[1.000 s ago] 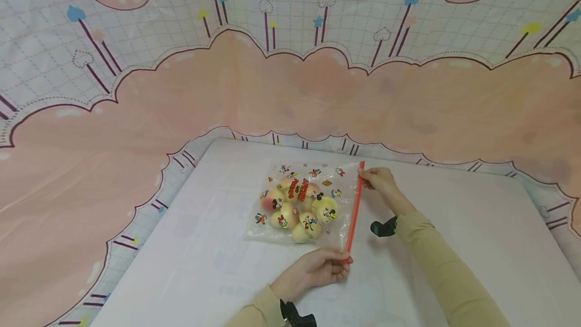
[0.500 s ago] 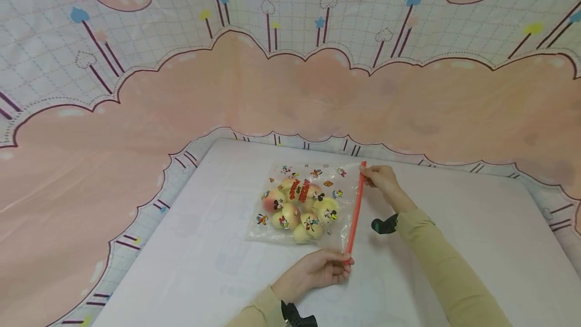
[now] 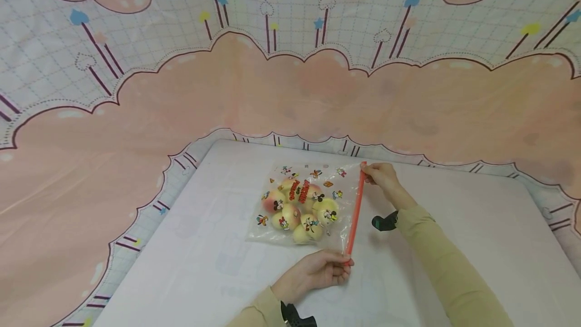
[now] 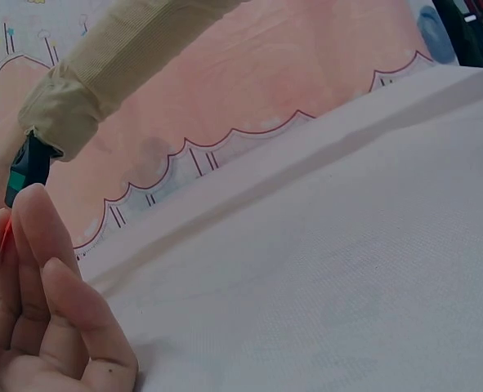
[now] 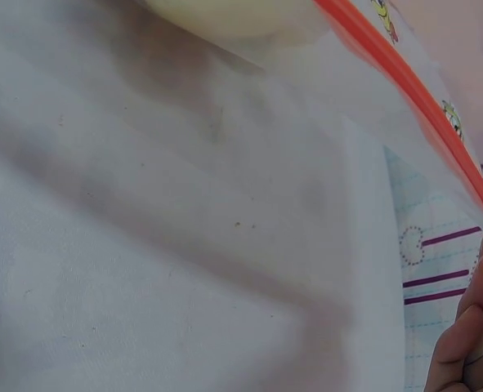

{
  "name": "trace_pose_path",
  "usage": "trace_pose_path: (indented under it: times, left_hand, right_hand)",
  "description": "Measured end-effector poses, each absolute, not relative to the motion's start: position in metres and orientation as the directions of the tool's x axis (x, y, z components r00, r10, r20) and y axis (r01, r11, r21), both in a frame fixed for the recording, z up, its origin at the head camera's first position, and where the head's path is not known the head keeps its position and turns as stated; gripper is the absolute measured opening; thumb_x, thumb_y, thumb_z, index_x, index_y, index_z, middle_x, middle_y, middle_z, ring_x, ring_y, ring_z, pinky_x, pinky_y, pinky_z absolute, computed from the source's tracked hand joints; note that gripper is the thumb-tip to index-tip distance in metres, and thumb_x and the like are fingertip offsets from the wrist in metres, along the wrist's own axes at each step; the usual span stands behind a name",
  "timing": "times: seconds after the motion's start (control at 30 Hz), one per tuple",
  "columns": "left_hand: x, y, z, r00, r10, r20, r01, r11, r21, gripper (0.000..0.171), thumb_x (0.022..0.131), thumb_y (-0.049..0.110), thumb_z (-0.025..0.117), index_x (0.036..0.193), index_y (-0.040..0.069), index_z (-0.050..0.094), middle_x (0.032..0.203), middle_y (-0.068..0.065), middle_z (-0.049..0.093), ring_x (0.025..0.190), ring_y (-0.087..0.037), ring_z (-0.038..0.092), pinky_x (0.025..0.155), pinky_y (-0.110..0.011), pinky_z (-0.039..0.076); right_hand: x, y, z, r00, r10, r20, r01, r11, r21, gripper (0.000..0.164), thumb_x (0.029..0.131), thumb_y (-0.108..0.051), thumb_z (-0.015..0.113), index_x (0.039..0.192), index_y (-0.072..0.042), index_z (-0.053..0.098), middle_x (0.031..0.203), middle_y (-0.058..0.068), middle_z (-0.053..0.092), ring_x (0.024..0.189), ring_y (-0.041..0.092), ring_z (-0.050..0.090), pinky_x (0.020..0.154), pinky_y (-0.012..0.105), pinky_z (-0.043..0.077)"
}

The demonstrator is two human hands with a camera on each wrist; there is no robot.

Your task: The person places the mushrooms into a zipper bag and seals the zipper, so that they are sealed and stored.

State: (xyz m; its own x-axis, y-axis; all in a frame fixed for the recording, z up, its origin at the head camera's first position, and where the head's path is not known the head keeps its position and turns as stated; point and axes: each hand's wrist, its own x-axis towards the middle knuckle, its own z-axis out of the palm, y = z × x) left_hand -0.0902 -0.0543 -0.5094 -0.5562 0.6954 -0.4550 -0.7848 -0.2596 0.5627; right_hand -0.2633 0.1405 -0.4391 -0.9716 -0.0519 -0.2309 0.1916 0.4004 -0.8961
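Note:
A clear zip bag (image 3: 268, 233) with cartoon prints lies across the middle of the white table. Through its plastic show several round yellow fruits with a red blush (image 3: 286, 216), which look like peaches. The bag's red zip strip (image 3: 356, 211) runs along its right edge. My left hand (image 3: 313, 269) pinches the near end of the strip between thumb and fingers. At the far end, my right hand (image 3: 383, 180) pinches the strip's top corner. The strip (image 5: 413, 90) stretches straight toward the right fingertips in the right wrist view, a little above the table.
The white table (image 3: 195, 266) extends on both sides of the bag. Behind it hangs a pink and white patterned cloth (image 3: 290, 100), which meets the table's back edge. Dark wrist cameras (image 3: 385, 222) are strapped to both wrists.
The right hand and wrist have risen very slightly at the far end of the strip. Both hands keep their pinch, and the bag lies nearly the same.

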Motion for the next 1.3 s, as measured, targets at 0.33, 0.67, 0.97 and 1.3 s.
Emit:
trace_pose_path:
  times: [0.33, 0.67, 0.97, 1.3]
  left_hand:
    - [-0.09, -0.055, -0.51, -0.554, 0.697, -0.455, -0.785, -0.254, 0.565, 0.026, 0.098, 0.013, 0.046, 0.084, 0.013, 0.067, 0.074, 0.008, 0.066, 0.07, -0.001, 0.059, 0.069, -0.016, 0.046]
    - [-0.09, -0.055, -0.511, -0.552, 0.696, -0.46, -0.789, -0.256, 0.559, 0.027, 0.099, 0.013, 0.046, 0.083, 0.013, 0.068, 0.073, 0.007, 0.066, 0.07, -0.002, 0.059, 0.069, -0.016, 0.046]
    - [-0.09, -0.053, -0.512, -0.555, 0.694, -0.458, -0.786, -0.258, 0.562, 0.026, 0.099, 0.014, 0.047, 0.083, 0.013, 0.068, 0.074, 0.007, 0.066, 0.071, -0.002, 0.059, 0.069, -0.016, 0.047]
    - [-0.091, -0.05, -0.512, -0.557, 0.702, -0.445, -0.767, -0.228, 0.6, 0.028, 0.1, 0.014, 0.045, 0.083, 0.013, 0.067, 0.073, 0.007, 0.067, 0.068, -0.001, 0.061, 0.065, -0.015, 0.048]
  right_hand:
    - [-0.268, 0.141, -0.438, -0.973, -0.036, -0.229, 0.192, 0.429, -0.883, 0.041, 0.097, -0.025, 0.055, 0.108, 0.014, 0.061, 0.059, -0.013, 0.054, 0.056, -0.002, 0.052, 0.062, 0.015, 0.049]
    - [-0.269, 0.142, -0.436, -0.969, -0.024, -0.245, 0.207, 0.457, -0.865, 0.042, 0.098, -0.029, 0.054, 0.109, 0.011, 0.061, 0.062, -0.011, 0.055, 0.06, 0.0, 0.053, 0.072, 0.023, 0.054]
    - [-0.271, 0.144, -0.436, -0.965, -0.034, -0.259, 0.219, 0.43, -0.876, 0.043, 0.097, -0.03, 0.055, 0.109, 0.011, 0.061, 0.062, -0.012, 0.055, 0.06, -0.001, 0.054, 0.069, 0.019, 0.054]
    - [-0.269, 0.153, -0.444, -0.946, -0.087, -0.312, 0.263, 0.357, -0.896, 0.048, 0.098, -0.033, 0.054, 0.116, 0.01, 0.058, 0.066, -0.013, 0.057, 0.063, 0.0, 0.055, 0.068, 0.017, 0.052]
